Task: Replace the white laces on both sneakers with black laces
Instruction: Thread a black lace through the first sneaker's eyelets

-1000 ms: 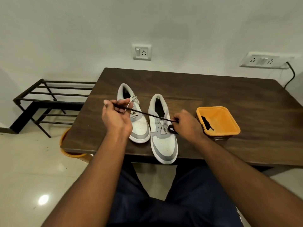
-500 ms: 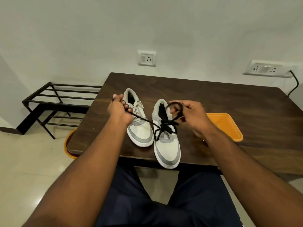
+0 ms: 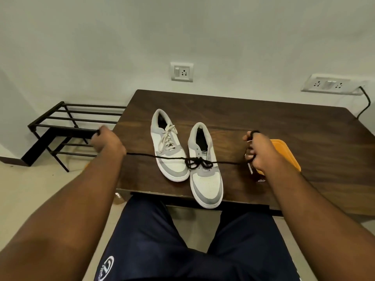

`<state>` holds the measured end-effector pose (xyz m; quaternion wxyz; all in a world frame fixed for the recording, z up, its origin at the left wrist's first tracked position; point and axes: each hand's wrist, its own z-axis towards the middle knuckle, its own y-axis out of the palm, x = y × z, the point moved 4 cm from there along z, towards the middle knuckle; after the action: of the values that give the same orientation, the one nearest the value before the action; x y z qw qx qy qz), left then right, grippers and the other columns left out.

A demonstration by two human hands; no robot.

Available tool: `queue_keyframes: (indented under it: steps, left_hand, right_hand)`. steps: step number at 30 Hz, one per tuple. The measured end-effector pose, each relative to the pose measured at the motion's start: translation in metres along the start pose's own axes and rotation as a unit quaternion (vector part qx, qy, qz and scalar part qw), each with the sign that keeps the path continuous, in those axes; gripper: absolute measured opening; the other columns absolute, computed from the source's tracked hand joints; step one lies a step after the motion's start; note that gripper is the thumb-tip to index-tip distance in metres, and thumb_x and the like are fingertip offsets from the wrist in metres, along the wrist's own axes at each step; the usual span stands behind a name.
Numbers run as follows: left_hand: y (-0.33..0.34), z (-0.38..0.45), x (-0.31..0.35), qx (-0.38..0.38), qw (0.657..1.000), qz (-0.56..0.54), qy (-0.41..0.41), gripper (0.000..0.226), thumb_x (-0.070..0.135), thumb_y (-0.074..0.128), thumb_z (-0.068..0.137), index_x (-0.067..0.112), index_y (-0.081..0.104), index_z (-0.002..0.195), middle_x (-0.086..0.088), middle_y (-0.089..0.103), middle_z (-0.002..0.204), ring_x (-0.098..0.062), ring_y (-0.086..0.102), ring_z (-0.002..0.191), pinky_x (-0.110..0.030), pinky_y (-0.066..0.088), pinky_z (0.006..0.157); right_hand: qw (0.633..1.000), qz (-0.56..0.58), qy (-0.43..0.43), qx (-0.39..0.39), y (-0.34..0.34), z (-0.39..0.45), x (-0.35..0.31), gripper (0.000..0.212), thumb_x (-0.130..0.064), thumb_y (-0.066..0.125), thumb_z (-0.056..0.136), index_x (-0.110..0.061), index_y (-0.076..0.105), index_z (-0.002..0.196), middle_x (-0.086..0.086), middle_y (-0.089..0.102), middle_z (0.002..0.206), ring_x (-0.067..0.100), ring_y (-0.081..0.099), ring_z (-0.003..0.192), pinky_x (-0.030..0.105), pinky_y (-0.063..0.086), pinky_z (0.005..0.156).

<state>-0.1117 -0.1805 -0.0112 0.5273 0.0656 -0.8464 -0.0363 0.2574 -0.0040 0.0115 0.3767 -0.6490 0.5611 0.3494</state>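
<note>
Black lace (image 3: 199,162) was seen stretched in a nearly level line across the middle of the frame, threaded through the lowest eyelets of the right-hand sneaker (image 3: 205,169), where it bunched into a loose dark tangle over the toe end of the tongue. That sneaker, white with grey panels, was set on the near edge of a dark wooden table (image 3: 263,122), its toe pointing towards the bottom of the frame. Just to its left, touching or nearly so, the other sneaker (image 3: 169,147) was shown with its white lace (image 3: 167,138) not yet removed.

Each end of the black lace was held by one of the hands. The left hand (image 3: 107,141), at centre left beyond the table's edge, was curled into a fist around its end. The right hand (image 3: 257,151), at centre right, was closed on the other end, with a loop of lace standing up over the fingers (image 3: 248,137). An orange tray (image 3: 288,153) was partly hidden behind that hand.

The lace was judged to be light, soft and limp, holding a line only while pulled from both ends, and likely to snag or twist at the eyelets. It was judged best gripped close to the stiff tips for threading, which could not be made out. The sneakers were judged light enough to slide when tugged.

A black metal rack (image 3: 71,126) was seen at the left, and wall sockets (image 3: 181,71) above.
</note>
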Motion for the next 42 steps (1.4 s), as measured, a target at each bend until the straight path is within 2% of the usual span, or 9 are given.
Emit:
queue_keyframes:
  steps: [2,5,7,13,17,27,33,38,42]
  left_hand:
    - [0.02,-0.029,-0.007,-0.181,0.97,0.127,0.1,0.016,0.029,0.064,0.093,0.015,0.067,0.1,0.001,0.063,0.079,-0.011,0.053,0.063,-0.027,0.048,0.062]
    - [0.042,-0.109,-0.046,-0.454,0.778,0.344,0.264,0.01,0.018,0.074,0.085,0.019,0.071,0.095,-0.002,0.068,0.089,-0.008,0.06,0.073,-0.019,0.053,0.071]
    - [0.042,-0.141,-0.081,-0.516,0.681,0.422,0.302,0.016,0.022,0.079,0.081,0.017,0.072,0.095,-0.003,0.067,0.098,-0.011,0.064,0.083,-0.024,0.054,0.082]
    - [0.015,-0.16,-0.126,-0.437,0.656,0.491,0.37,0.046,0.055,0.074,0.076,0.026,0.052,0.105,0.008,0.053,0.106,-0.01,0.059,0.091,-0.034,0.049,0.073]
    - [0.005,-0.173,-0.144,-0.433,0.619,0.506,0.416,0.043,0.054,0.073,0.077,0.026,0.045,0.091,0.007,0.055,0.095,-0.016,0.057,0.083,-0.034,0.049,0.069]
    - [-0.006,-0.171,-0.159,-0.411,0.603,0.546,0.412,0.07,0.034,0.06,0.086,0.038,0.031,0.149,0.002,0.016,0.16,-0.026,0.018,0.144,-0.052,0.026,0.109]
    - [0.0,-0.174,-0.155,-0.42,0.675,0.511,0.326,0.065,0.019,0.057,0.083,0.043,0.043,0.141,0.006,0.003,0.163,-0.026,-0.007,0.15,-0.057,0.005,0.115]
    - [0.008,-0.178,-0.154,-0.374,0.752,0.457,0.294,0.03,0.039,0.063,0.089,0.042,0.065,0.119,0.007,0.009,0.163,-0.023,-0.007,0.15,-0.052,0.004,0.115]
    - [0.017,-0.181,-0.145,-0.356,0.802,0.421,0.229,0.016,0.042,0.067,0.088,0.038,0.073,0.103,0.011,0.014,0.163,-0.022,-0.005,0.15,-0.052,0.0,0.116]
  right_hand:
    - [0.955,-0.289,-0.066,-0.019,0.014,-0.006,-0.005,0.017,-0.015,0.049,0.09,-0.012,0.059,0.077,0.007,0.048,0.075,0.019,0.04,0.057,0.026,0.031,0.049]
    - [0.791,-0.578,-0.196,-0.045,0.044,-0.021,0.0,0.016,-0.017,0.048,0.092,-0.008,0.061,0.096,0.014,0.061,0.094,0.033,0.061,0.089,0.032,0.046,0.07]
    - [0.811,-0.545,-0.199,-0.076,0.052,-0.025,0.012,0.011,-0.009,0.048,0.09,-0.011,0.059,0.09,0.006,0.062,0.084,0.028,0.063,0.088,0.034,0.049,0.074]
    - [0.934,-0.314,-0.171,-0.023,0.038,-0.023,0.045,0.028,-0.015,0.043,0.097,-0.019,0.044,0.124,0.007,0.069,0.099,0.023,0.063,0.081,0.032,0.045,0.066]
    - [0.832,-0.477,-0.28,0.046,0.037,-0.032,0.052,0.051,-0.015,0.04,0.096,-0.018,0.025,0.146,0.014,0.064,0.115,0.037,0.059,0.106,0.044,0.048,0.083]
    - [0.819,-0.41,-0.393,0.074,0.03,-0.037,0.05,0.026,0.006,0.051,0.079,-0.01,0.072,0.079,0.005,0.062,0.115,0.025,0.051,0.108,0.029,0.041,0.082]
    - [0.628,-0.743,-0.171,-0.156,0.035,-0.037,0.05,0.053,-0.026,0.048,0.094,-0.035,0.036,0.145,0.01,0.004,0.162,0.04,0.002,0.147,0.057,0.013,0.117]
    - [0.867,-0.435,-0.213,-0.119,0.05,-0.025,0.048,0.025,-0.015,0.06,0.09,-0.016,0.07,0.112,0.004,0.07,0.111,0.017,0.063,0.099,0.026,0.047,0.081]
    - [0.921,-0.311,-0.176,-0.158,0.053,-0.027,0.068,0.012,0.0,0.065,0.085,-0.007,0.073,0.088,0.004,0.069,0.076,0.009,0.063,0.071,0.015,0.045,0.059]
